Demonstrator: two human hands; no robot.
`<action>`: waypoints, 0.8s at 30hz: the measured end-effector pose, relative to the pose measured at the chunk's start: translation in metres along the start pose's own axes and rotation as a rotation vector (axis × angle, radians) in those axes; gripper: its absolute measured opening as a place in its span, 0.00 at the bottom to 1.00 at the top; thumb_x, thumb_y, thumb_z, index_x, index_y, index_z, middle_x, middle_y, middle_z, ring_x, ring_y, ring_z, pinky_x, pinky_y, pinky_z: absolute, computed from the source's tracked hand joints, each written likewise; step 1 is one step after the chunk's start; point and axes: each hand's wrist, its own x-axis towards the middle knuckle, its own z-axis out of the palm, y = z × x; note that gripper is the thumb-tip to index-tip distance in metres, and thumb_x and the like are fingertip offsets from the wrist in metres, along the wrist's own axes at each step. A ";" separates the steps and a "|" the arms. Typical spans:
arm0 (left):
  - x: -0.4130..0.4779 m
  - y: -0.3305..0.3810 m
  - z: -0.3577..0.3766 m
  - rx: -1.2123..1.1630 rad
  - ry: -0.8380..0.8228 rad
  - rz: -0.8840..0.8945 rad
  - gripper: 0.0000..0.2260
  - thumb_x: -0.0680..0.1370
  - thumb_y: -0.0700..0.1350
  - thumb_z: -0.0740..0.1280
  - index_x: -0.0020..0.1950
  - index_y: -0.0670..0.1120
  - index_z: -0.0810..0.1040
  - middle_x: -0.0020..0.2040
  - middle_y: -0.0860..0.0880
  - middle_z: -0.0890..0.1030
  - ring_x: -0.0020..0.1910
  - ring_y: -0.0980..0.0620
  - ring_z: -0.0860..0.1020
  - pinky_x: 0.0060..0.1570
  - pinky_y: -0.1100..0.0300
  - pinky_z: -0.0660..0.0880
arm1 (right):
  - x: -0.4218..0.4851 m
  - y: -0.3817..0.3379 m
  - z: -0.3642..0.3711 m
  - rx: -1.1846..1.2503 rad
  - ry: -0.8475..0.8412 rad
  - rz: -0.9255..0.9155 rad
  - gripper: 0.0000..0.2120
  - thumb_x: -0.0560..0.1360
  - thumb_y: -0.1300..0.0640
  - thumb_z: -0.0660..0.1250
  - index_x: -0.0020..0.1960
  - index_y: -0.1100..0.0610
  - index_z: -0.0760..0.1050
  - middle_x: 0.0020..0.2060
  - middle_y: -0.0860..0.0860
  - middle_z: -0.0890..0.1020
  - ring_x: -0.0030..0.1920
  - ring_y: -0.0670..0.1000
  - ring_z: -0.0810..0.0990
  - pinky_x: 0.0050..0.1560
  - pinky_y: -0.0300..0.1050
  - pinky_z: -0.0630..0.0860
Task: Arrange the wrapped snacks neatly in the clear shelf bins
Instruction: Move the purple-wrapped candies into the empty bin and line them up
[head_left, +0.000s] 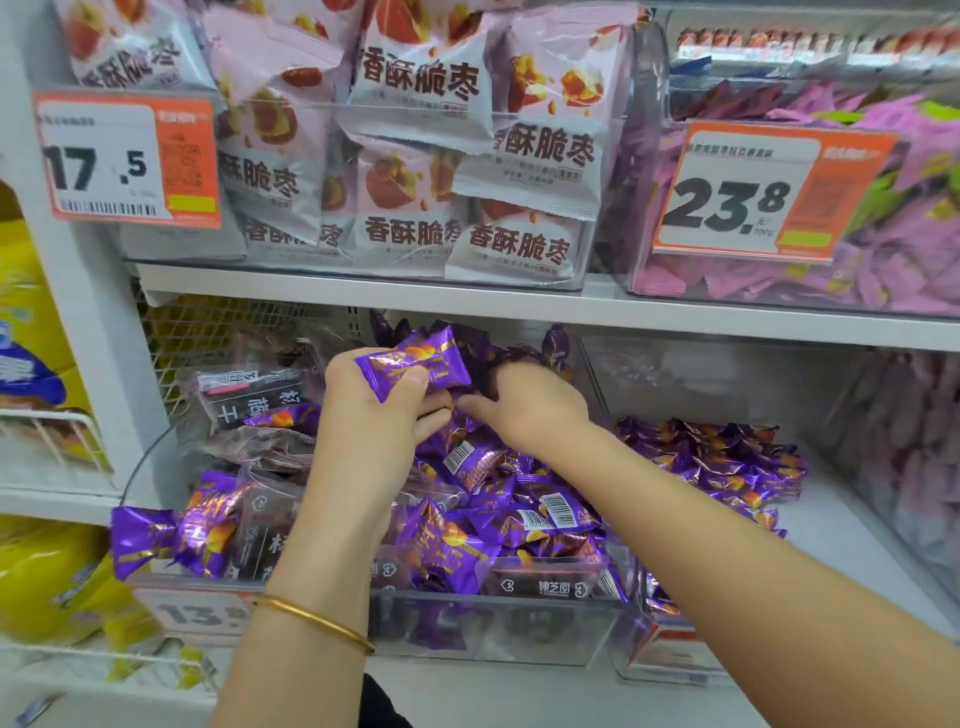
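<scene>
Loose purple snacks (519, 519) heap in the clear bin (493, 629) under my wrists. My left hand (374, 410) pinches one packet (413, 366), its long axis slanting up-right. Just beyond, my right hand (524, 408) digs into the back pile, and I cannot tell its grip.

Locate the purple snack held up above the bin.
Head view, centre-left: the purple snack is gripped in the left hand, raised over the clear bin on the lower shelf, just left of the right hand.

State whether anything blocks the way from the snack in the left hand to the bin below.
Nothing visible does: the snack in the left hand is over the open-topped bin; the right hand is beside it.
</scene>
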 end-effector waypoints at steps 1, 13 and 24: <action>0.000 0.000 0.000 -0.004 0.003 -0.005 0.14 0.80 0.38 0.60 0.65 0.37 0.66 0.55 0.39 0.79 0.47 0.48 0.83 0.45 0.59 0.81 | 0.000 -0.002 0.000 -0.033 -0.016 -0.002 0.21 0.74 0.40 0.63 0.51 0.58 0.75 0.49 0.55 0.77 0.53 0.58 0.77 0.46 0.48 0.73; -0.001 -0.002 -0.001 0.058 -0.025 -0.017 0.13 0.79 0.37 0.61 0.63 0.37 0.67 0.57 0.38 0.78 0.49 0.46 0.82 0.45 0.58 0.81 | -0.017 0.018 -0.025 0.053 -0.258 -0.190 0.21 0.66 0.57 0.77 0.57 0.55 0.77 0.49 0.51 0.78 0.48 0.52 0.77 0.48 0.43 0.75; -0.006 0.000 0.001 0.103 -0.027 0.014 0.12 0.79 0.37 0.61 0.61 0.41 0.66 0.56 0.41 0.77 0.47 0.50 0.82 0.44 0.59 0.81 | -0.026 0.015 -0.011 0.226 -0.232 -0.286 0.15 0.69 0.56 0.74 0.55 0.56 0.78 0.47 0.49 0.75 0.45 0.48 0.71 0.44 0.40 0.67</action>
